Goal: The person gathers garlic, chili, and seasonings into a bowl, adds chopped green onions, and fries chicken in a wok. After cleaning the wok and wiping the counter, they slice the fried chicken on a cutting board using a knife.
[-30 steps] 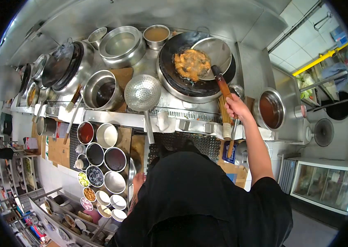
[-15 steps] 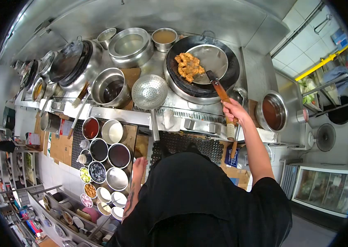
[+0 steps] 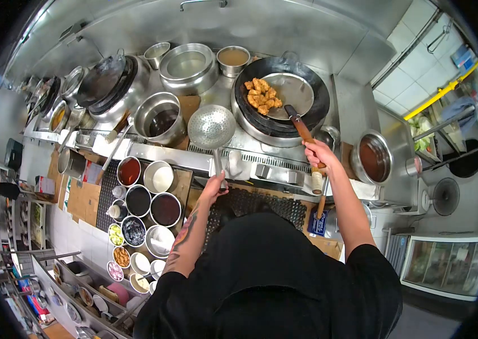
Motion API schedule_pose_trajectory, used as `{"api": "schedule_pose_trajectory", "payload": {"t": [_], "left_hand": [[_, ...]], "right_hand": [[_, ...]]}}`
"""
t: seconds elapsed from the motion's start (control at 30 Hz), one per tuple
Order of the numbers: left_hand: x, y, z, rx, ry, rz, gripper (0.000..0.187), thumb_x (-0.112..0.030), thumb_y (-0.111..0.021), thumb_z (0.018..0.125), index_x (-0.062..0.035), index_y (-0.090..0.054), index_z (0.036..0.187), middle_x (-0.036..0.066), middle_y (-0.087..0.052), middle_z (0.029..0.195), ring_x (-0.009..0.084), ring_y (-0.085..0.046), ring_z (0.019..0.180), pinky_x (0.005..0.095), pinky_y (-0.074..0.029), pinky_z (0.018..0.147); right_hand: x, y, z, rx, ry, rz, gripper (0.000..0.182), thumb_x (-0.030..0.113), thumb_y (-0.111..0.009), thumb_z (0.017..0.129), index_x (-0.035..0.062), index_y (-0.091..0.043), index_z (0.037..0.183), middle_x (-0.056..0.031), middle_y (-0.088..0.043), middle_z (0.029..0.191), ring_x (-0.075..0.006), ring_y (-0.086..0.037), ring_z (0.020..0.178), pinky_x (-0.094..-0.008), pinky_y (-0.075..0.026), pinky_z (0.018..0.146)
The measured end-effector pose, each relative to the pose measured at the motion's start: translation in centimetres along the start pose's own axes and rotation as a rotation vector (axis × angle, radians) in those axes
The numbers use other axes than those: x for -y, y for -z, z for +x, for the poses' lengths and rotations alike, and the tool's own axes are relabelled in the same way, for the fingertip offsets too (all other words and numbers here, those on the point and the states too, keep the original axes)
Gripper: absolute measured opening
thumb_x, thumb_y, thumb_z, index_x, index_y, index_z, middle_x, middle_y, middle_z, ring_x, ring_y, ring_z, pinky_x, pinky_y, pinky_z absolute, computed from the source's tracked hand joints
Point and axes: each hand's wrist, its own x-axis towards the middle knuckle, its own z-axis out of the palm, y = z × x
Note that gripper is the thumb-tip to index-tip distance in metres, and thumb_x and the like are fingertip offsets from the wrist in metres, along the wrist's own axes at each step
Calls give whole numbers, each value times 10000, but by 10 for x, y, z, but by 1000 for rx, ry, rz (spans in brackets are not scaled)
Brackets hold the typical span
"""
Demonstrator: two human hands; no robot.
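Now both hands (image 3: 268, 170) gripping handles (image 3: 302, 125)

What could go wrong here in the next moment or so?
The fried pieces sit at the wok's left side, beside the ladle bowl; a hard push by the right hand might send some over the rim.

The left hand grips the perforated strainer's handle; swinging it left could knock the deep pot, which holds dark liquid.
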Motion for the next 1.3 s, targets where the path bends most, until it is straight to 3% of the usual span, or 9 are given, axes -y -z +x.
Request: {"api": "schedule_pose_trajectory", "payload": {"t": [0.03,0.17,0.47,0.6,0.67,0.8,1.03,1.2,1.3], "left_hand": [[-2,-3,-2,-8,-21,-50,341,-406,-602,976,-75,-534,1016,22,-568,772,137,-579,694,285,-543,568],[-6,2,-6,-58,-26,-73,260,-336,-618,963,-88,-540,987,13,-571,755,132,-570,630,283,-532,540],[-5,24,-17,-118,-56,-60,241,-328,-625,960,-95,-563,955,6,-569,743,119,-561,591,283,-527,527],[-15,20,-26,-128,-28,-3,272,-355,-610,971,-88,-560,980,21,-576,748,121,-563,589,281,-527,538],[-14,22,-27,-123,-44,21,284,-365,-608,973,-86,-556,991,24,-584,766,121,-569,606,281,-527,546],[-8,27,-36,-114,-95,108,313,-389,-606,975,-86,-549,1030,26,-603,818,118,-587,667,270,-526,578],[3,38,-39,-114,-91,118,368,-406,-591,984,-83,-555,1158,22,-628,912,104,-599,738,253,-516,605],[2,36,-47,-110,-92,115,413,-418,-571,993,-74,-549,1220,29,-638,981,109,-613,790,264,-524,643],[9,44,-50,-92,-112,85,457,-439,-544,1004,-55,-542,1251,47,-644,1042,126,-629,847,277,-541,675]], "right_hand": [[-2,3,0,18,-7,59,159,179,-528,1013,64,-512,1121,23,-470,672,-48,-370,407,-238,-338,347],[-19,-3,4,29,25,269,169,185,-529,1014,61,-512,1128,25,-461,670,-48,-370,405,-232,-326,334],[-40,-6,19,30,85,416,137,232,-550,1017,105,-554,1068,57,-429,603,-49,-345,367,-228,-306,323],[-27,-18,23,142,60,521,141,228,-566,1009,103,-562,1073,50,-445,617,-46,-359,377,-237,-318,323],[-22,-26,19,87,97,469,139,222,-573,1004,103,-547,1073,44,-453,623,-49,-365,382,-239,-325,325],[-8,-21,9,-119,240,119,197,221,-587,991,126,-434,910,32,-443,601,-70,-395,386,-263,-356,325],[12,40,11,-378,237,-315,127,161,-534,975,112,-418,958,-17,-493,619,-112,-442,392,-303,-403,333],[12,32,16,-416,179,-376,107,129,-528,947,107,-424,953,-26,-503,620,-120,-451,394,-310,-405,334],[1,26,29,-235,128,-320,108,142,-538,949,116,-433,941,-15,-501,622,-102,-453,407,-292,-397,339]]}}
